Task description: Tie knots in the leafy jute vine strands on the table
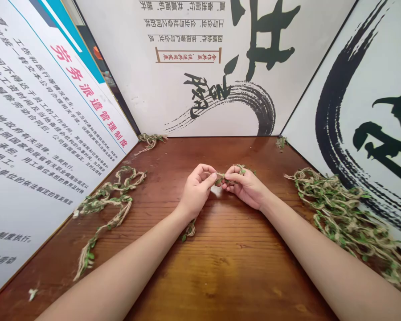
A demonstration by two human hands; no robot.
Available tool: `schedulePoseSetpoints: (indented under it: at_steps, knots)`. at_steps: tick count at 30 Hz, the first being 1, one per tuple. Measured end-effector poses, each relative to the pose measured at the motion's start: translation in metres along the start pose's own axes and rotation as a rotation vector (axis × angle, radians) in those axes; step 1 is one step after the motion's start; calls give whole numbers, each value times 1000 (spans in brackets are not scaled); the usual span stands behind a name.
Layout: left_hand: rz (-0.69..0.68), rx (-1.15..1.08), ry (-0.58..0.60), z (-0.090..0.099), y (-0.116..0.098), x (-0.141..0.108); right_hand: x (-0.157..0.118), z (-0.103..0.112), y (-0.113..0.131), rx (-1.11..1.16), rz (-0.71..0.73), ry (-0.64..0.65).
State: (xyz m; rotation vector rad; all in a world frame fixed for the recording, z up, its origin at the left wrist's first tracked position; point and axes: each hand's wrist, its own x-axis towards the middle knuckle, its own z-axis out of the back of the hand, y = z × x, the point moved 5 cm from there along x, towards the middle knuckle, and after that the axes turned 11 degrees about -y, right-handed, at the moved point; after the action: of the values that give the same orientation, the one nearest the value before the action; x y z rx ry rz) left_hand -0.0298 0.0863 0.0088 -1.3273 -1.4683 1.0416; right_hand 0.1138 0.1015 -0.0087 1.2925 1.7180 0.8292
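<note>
"What's the room like?"

"A reddish wooden counter (227, 272), hemmed in by printed boards (43, 125)."

"And the grip?"

"Clenched: left hand (197, 191) and right hand (245, 187) pinch what looks like a leafy jute vine (229, 179) at centre. A vine heap (108, 200) lies left, another (341, 218) right."

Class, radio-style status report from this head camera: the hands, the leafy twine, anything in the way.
Left hand, right hand pinching leafy jute twine together. More twine piles either side, on wooden tabletop.
</note>
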Motion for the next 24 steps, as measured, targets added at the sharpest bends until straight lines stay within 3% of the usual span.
schedulePoseSetpoints:
  at_steps: [6,10,17,24]
  knots:
    - [31,125,-26,3,0,-2,3,6,5,73,155,-150]
    - [9,171,-36,3,0,-1,7,14,6,157,130,-223]
    - [12,171,-27,1,2,-1,14,24,3,276,45,-227]
    - [-34,258,-12,1,0,-2,20,31,5,332,80,-238]
